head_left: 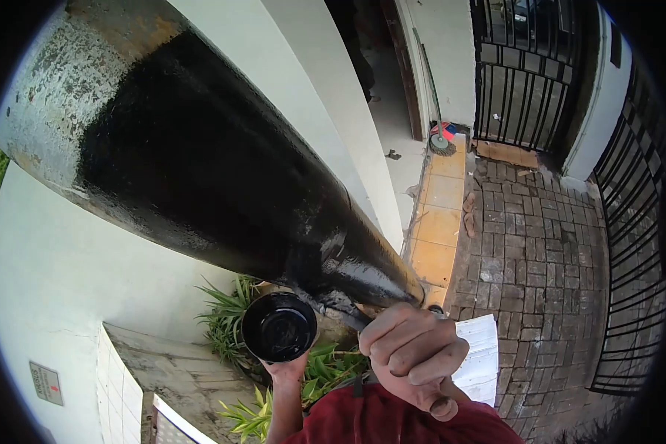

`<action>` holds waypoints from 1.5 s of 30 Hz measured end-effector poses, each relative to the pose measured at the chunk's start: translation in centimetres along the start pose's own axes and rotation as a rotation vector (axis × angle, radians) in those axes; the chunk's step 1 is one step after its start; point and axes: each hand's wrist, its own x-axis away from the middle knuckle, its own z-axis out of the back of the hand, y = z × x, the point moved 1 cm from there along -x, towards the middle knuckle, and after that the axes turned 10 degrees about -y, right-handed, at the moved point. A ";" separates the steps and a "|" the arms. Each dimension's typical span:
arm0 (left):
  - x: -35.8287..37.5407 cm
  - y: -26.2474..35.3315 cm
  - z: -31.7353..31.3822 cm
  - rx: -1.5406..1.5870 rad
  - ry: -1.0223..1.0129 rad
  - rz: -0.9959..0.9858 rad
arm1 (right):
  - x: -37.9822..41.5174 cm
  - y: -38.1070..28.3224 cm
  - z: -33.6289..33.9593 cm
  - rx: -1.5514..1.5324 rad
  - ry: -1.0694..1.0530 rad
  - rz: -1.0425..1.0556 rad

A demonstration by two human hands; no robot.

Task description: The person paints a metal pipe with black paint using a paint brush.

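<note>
My left hand (287, 368) holds up a round black bowl (249, 333) from below, with glossy black paint (285, 329) inside. In my right hand (411, 351), the fingers are closed around the handle of a paintbrush (340, 303). Its ferrule is smeared with black, and the bristles lie against a thick round column (59, 111). A wide band of wet black paint (200, 140) covers much of that column. Above the band, the surface is worn grey with a rusty brown patch. The bowl sits just below the brush, close to the column.
Green plants (226, 314) grow behind the bowl. A white wall (66, 244) carries a small sign (46, 382). Yellow tiles (431, 248) edge the brick paving (525, 296). A mop (442, 144) leans by the doorway; sandals (469, 214) lie near the tiles. Black metal gates (525, 81) stand beyond.
</note>
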 end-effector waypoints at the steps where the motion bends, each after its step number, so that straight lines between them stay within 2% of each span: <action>1: 0.1 -0.8 -1.2 0.678 -0.009 0.150 | -0.4 0.2 -0.2 0.000 0.002 0.005; 2: -0.1 -0.7 -0.7 0.674 -0.008 0.154 | -1.1 0.8 -0.5 -0.004 0.052 0.050; 4: 0.0 0.3 1.3 -0.722 -0.028 -0.086 | -2.2 1.5 1.0 -0.006 0.102 0.096; 7: 0.4 1.1 1.4 -0.663 0.020 -0.141 | -3.9 2.2 5.5 -0.101 0.155 -0.008; 9: 0.9 1.1 1.0 -0.693 0.040 -0.175 | -5.3 1.6 6.2 0.097 0.211 0.135; 12: 1.4 1.6 1.3 -0.583 0.028 -0.210 | -5.8 2.1 6.3 0.051 0.312 0.158; 13: 1.3 1.6 1.3 -0.584 0.019 -0.214 | -5.4 1.9 5.6 -0.020 0.185 0.037; 17: 0.9 1.3 1.7 -0.622 0.056 -0.217 | -3.7 0.9 1.0 0.068 0.125 0.111; 19: 0.6 0.9 2.0 -0.648 0.073 -0.234 | -3.6 0.5 0.9 -0.250 0.109 0.097; 22: 0.3 0.8 1.5 -0.681 0.064 -0.213 | -4.6 2.2 3.6 -0.053 0.087 0.009; 24: 0.3 0.9 1.8 -0.576 0.060 -0.203 | -5.2 2.0 5.9 -0.037 0.121 -0.010; 26: 0.4 1.2 2.0 -0.586 0.066 -0.229 | -6.0 1.8 6.7 0.038 0.030 0.053; 28: 0.7 1.7 2.0 -0.600 0.069 -0.247 | -6.7 1.7 6.8 -0.007 0.228 0.113; 29: 0.7 2.1 2.0 -0.593 0.051 -0.252 | -6.4 1.6 6.0 0.024 0.168 0.049; 30: 0.6 2.4 2.0 -0.585 0.034 -0.258 | -6.2 1.9 4.4 -0.093 0.091 0.043; 32: 0.4 2.9 1.9 -0.588 0.024 -0.270 | -5.2 1.9 0.8 0.133 0.041 0.187; 33: 0.2 3.4 2.0 -0.553 0.007 -0.280 | -5.0 1.2 0.3 0.138 0.032 0.190; 35: 0.0 4.3 2.1 -0.488 -0.009 -0.287 | -5.1 -0.1 0.0 -0.282 0.042 0.104; 36: -0.4 4.4 2.0 -0.485 -0.014 -0.282 | -5.3 0.2 0.3 -0.277 0.037 0.106; 38: -0.7 4.7 1.7 -0.520 -0.031 -0.274 | -5.8 1.6 1.8 -0.042 -0.016 0.096; 40: -0.9 4.9 1.6 -0.499 -0.026 -0.265 | -6.1 1.8 3.8 -0.117 0.131 -0.006; 42: -1.1 5.0 1.3 -0.511 -0.047 -0.267 | -6.8 0.9 5.2 0.062 0.010 0.137; 43: -1.1 5.1 1.2 -0.526 -0.055 -0.268 | -6.4 1.0 5.0 0.061 0.014 0.133; 45: -0.9 5.2 1.1 -0.553 -0.057 -0.274 | -4.9 0.9 4.7 0.108 0.167 0.082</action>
